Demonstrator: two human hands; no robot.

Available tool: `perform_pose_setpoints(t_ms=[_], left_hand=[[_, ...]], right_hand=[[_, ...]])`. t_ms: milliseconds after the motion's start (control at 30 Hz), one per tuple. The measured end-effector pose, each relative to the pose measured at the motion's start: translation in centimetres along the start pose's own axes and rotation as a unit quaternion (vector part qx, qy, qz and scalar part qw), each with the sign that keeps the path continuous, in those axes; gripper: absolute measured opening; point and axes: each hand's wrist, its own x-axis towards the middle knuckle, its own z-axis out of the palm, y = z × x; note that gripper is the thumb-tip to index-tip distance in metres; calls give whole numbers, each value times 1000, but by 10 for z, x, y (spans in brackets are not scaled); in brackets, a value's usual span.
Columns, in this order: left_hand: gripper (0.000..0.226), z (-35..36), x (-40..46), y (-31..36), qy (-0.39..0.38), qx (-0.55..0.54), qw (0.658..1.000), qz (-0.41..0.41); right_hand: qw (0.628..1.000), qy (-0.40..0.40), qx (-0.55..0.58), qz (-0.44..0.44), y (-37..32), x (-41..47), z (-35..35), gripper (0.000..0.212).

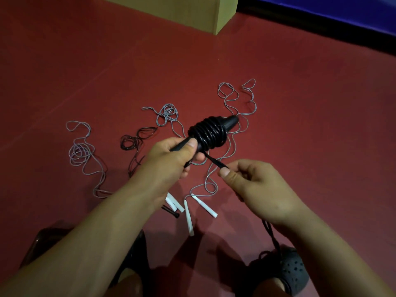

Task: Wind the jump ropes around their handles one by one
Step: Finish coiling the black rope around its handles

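Up above the red floor (300,103), the left hand (171,159) grips the black handles (227,125) — black rope (210,133) coiled around them — while the right hand (257,189) pinches the rope's loose end; grey jump ropes (233,99) lie beneath.

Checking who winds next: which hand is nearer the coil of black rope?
Left. The left hand grips the handles right beside the coil; the right hand pinches the rope's loose end below it.
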Motion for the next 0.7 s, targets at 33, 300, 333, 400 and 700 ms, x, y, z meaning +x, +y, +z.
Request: perform_pose_setpoints(t_ms=[33,300,333,400,700], left_hand=[[12,-1,1,-1,9,11,1000,1],[8,1,0,-11,41,155,985,66],[9,2,0,-13,42,174,981,70],[10,3,-1,-17,42,210,974,75],[20,17,-10,-16,34,301,952,48]], right_hand=[[1000,-6,-7,-7,-1,-1,1,27],[998,5,-41,-55,-4,-2,6,32],[997,8,-46,-59,-3,-2,6,32],[997,16,-47,-57,-1,-3,6,27],[993,68,-65,-65,1,-1,1,22]])
